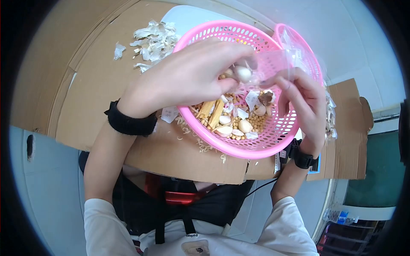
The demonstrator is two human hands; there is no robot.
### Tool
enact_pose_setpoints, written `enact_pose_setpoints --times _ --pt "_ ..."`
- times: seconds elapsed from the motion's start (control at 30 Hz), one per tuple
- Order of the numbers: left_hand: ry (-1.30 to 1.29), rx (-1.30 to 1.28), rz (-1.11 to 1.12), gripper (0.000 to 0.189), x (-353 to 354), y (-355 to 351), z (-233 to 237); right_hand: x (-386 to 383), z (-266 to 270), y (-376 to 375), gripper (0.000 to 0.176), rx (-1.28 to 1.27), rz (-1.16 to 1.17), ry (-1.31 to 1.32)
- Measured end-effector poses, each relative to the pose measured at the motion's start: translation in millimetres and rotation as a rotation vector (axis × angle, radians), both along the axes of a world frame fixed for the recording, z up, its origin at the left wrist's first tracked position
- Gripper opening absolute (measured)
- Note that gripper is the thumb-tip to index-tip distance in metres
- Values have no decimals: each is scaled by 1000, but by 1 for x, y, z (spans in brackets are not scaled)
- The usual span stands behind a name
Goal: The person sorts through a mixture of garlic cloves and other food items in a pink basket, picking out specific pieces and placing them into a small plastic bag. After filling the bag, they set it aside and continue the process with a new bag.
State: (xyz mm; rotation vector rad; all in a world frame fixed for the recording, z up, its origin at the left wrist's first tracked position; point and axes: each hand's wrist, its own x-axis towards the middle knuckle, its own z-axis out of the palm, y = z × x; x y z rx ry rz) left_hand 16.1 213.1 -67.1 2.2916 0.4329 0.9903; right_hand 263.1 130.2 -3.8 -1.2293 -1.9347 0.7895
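Note:
Over a pink perforated basket, my left hand is closed around a white garlic clove, with some tan beans beside it. My right hand pinches the edge of a clear plastic bag, which stretches between the hands. Whether the clove is inside the bag is hard to make out. Below them in the basket lie tan beans, garlic cloves, yellow dried sticks and small white paper slips.
A second pink basket holding clear plastic stands behind at the right. Garlic skins are piled at the far left of the cardboard-covered table. Shreds lie before the basket. A white tray sits behind.

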Motion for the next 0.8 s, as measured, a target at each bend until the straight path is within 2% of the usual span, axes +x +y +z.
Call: enact_pose_setpoints --times 0.07,0.13,0.37,0.43,0.47,0.53,0.57,0.63,0.67,0.73,0.8 --pt "14 37 -3 46 -2 0 3 4 0 4 19 28 -23 -30" --pt "-26 -122 -42 46 -2 -3 9 7 3 3 18 53 -53 -41" --pt "12 -1 26 55 -1 -1 8 7 15 -5 16 31 25 -3" --pt "67 25 46 61 -3 -6 16 9 20 -4 12 147 81 -316" --pt "68 25 45 61 -1 -7 16 7 21 -3 12 148 80 -315" --pt "-95 9 10 60 3 -8 14 -1 19 -2 6 233 214 -329" --pt "-92 6 7 60 2 -7 14 -5 17 -4 6 230 211 -326" --pt "-117 -30 -83 55 0 -4 16 -15 13 -9 14 243 181 -306" --pt "-119 -32 -87 55 0 -6 19 -16 8 -6 17 364 224 -282" --pt "-104 -220 -158 48 -1 -11 25 -15 5 -7 17 359 164 -304" --pt "-69 -275 -134 44 -2 -8 24 -16 3 -7 17 356 105 -324"
